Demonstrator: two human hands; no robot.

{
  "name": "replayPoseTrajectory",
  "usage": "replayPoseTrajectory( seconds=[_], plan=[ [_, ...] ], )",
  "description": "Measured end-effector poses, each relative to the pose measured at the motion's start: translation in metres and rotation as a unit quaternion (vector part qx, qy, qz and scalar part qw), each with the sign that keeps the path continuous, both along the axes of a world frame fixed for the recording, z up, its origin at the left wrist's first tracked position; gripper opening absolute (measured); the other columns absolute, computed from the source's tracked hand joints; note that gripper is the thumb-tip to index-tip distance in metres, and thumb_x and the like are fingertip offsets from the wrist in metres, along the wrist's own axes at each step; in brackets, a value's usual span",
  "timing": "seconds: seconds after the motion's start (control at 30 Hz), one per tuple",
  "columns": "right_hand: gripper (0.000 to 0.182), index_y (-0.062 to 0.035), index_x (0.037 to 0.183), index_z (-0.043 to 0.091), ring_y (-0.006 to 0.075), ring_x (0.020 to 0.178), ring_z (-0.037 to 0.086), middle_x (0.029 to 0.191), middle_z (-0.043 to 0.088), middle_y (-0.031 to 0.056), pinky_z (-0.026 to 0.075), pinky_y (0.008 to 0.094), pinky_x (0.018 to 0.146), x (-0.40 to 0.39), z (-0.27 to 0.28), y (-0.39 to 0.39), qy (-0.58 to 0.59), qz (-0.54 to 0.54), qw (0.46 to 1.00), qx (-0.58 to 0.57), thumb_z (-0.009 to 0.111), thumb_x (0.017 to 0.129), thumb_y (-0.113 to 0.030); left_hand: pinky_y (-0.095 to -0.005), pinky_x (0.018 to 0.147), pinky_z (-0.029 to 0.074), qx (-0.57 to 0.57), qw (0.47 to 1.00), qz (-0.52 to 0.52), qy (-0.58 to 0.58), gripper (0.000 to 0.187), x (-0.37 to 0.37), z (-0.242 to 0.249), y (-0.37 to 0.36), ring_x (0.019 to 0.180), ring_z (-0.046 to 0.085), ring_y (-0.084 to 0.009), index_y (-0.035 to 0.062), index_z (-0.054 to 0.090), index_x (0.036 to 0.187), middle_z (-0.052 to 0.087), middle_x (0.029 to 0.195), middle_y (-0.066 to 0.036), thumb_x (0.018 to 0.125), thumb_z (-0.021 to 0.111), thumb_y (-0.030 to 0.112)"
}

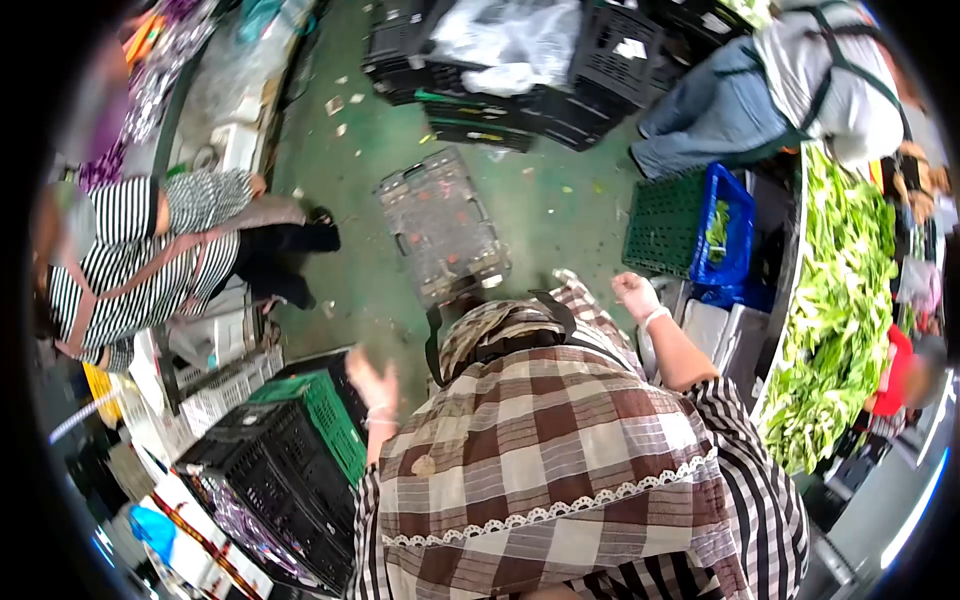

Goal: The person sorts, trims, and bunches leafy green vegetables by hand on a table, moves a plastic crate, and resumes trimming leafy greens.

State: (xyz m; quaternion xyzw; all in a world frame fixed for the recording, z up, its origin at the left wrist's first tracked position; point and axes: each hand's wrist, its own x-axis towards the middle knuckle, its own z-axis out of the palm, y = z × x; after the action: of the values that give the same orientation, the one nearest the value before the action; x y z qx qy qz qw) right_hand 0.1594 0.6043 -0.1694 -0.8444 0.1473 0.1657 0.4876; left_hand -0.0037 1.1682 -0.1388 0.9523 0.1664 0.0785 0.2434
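Note:
My left hand point(372, 380) hangs at my left side, a little blurred, with its fingers apart and nothing in them. Close by it are a green crate point(335, 425) and a stack of black plastic crates point(265, 480). On my right, my right hand point(637, 297) is curled closed in the air, and no object shows in it. A dark green crate point(665, 225) with a blue liner point(728, 225) stands just beyond that hand. On the floor ahead of me lies a flat, dirty grey crate or dolly point(442, 222).
Leafy greens point(835, 300) cover a long table on the right. Black crates point(480, 120) with clear plastic bags point(510, 40) are piled ahead. A person in stripes point(150, 250) stands left, another in jeans point(715, 105) ahead right. Scraps litter the green floor point(335, 190).

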Motion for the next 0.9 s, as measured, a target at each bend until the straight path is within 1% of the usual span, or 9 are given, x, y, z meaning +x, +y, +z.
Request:
replayPoseTrajectory(
  seconds=[0.1,0.17,0.2,0.27,0.3,0.4,0.5,0.6,0.9],
  plan=[
    [0.017,-0.0035,0.097,0.069,0.0272,0.085,0.067,0.091,0.070,0.0134,0.051,0.0375,0.080,-0.051,0.057,-0.082,-0.176,-0.095,0.959,-0.202,0.067,0.085,-0.014,-0.0394,0.111,0.035,-0.166,0.974,-0.087,0.127,0.063,0.049,-0.004,-0.096,0.130,0.045,-0.0339,0.0023,0.047,0.138,0.046,0.140,-0.023,0.084,0.073,0.023],
    [0.022,-0.0042,0.101,0.070,0.0318,0.100,0.065,0.101,0.070,0.0144,0.050,0.0409,0.091,-0.068,0.059,-0.155,-0.296,-0.124,0.878,-0.355,0.068,0.080,-0.010,-0.0366,0.104,0.042,-0.334,0.926,-0.046,0.167,0.051,0.071,-0.019,-0.155,0.119,0.055,-0.0276,0.0007,0.053,0.132,0.058,0.129,-0.019,0.087,0.069,0.019],
    [0.026,-0.0041,0.105,0.069,0.0319,0.101,0.064,0.103,0.070,0.0147,0.050,0.0407,0.091,-0.083,0.099,-0.174,-0.302,-0.140,0.842,-0.424,0.068,0.079,-0.009,-0.0348,0.099,0.046,-0.377,0.904,-0.113,0.168,0.048,0.076,-0.054,-0.164,0.110,0.060,-0.0247,0.0001,0.053,0.131,0.063,0.119,-0.014,0.088,0.067,0.017],
    [0.043,-0.0043,0.117,0.065,0.0320,0.103,0.064,0.111,0.068,0.0133,0.049,0.0417,0.092,-0.118,0.097,-0.251,-0.288,-0.193,0.790,-0.506,0.073,0.077,-0.016,-0.0321,0.091,0.049,-0.379,0.889,-0.162,0.198,0.042,0.086,-0.016,-0.225,0.101,0.062,-0.0192,0.0024,0.054,0.128,0.066,0.108,-0.011,0.090,0.064,0.015],
    [0.053,-0.0041,0.125,0.059,0.0353,0.108,0.061,0.116,0.065,0.0157,0.048,0.0437,0.093,-0.142,0.091,-0.276,-0.279,-0.222,0.765,-0.536,0.076,0.077,-0.019,-0.0318,0.089,0.050,-0.280,0.901,-0.217,0.250,0.042,0.092,-0.036,-0.234,0.099,0.062,-0.0200,0.0017,0.053,0.128,0.065,0.107,-0.011,0.091,0.066,0.015],
    [0.074,-0.0023,0.142,0.042,0.0433,0.119,0.051,0.133,0.051,0.0259,0.044,0.0468,0.100,-0.181,0.068,-0.322,-0.229,-0.204,0.808,-0.503,0.075,0.078,-0.019,-0.0330,0.084,0.052,-0.272,0.880,-0.257,0.291,0.047,0.109,-0.029,-0.275,0.096,0.064,-0.0212,0.0012,0.052,0.129,0.065,0.106,-0.013,0.091,0.070,0.022],
    [0.080,-0.0033,0.146,0.036,0.0441,0.120,0.051,0.138,0.046,0.0269,0.042,0.0476,0.103,-0.203,0.061,-0.339,-0.207,-0.149,0.833,-0.492,0.074,0.078,-0.017,-0.0231,0.085,0.049,-0.381,0.853,-0.205,0.291,0.037,0.123,-0.009,-0.306,0.092,0.057,-0.0118,0.0023,0.056,0.125,0.061,0.104,-0.003,0.091,0.068,0.011],
    [0.083,-0.0045,0.148,0.033,0.0432,0.121,0.050,0.141,0.044,0.0257,0.042,0.0478,0.103,-0.208,0.056,-0.346,-0.185,-0.153,0.841,-0.485,0.073,0.077,-0.016,-0.0226,0.084,0.049,-0.340,0.873,-0.172,0.304,0.036,0.136,0.030,-0.333,0.092,0.057,-0.0110,0.0013,0.056,0.126,0.061,0.103,-0.002,0.092,0.066,0.007],
    [0.088,-0.0090,0.151,0.029,0.0372,0.126,0.046,0.145,0.043,0.0170,0.040,0.0478,0.101,-0.204,0.043,-0.355,-0.137,-0.147,0.842,-0.502,0.073,0.076,-0.022,-0.0277,0.087,0.050,-0.285,0.886,-0.191,0.313,0.032,0.143,0.027,-0.356,0.096,0.060,-0.0145,-0.0024,0.056,0.122,0.064,0.106,-0.008,0.094,0.062,0.012]
  ],
)
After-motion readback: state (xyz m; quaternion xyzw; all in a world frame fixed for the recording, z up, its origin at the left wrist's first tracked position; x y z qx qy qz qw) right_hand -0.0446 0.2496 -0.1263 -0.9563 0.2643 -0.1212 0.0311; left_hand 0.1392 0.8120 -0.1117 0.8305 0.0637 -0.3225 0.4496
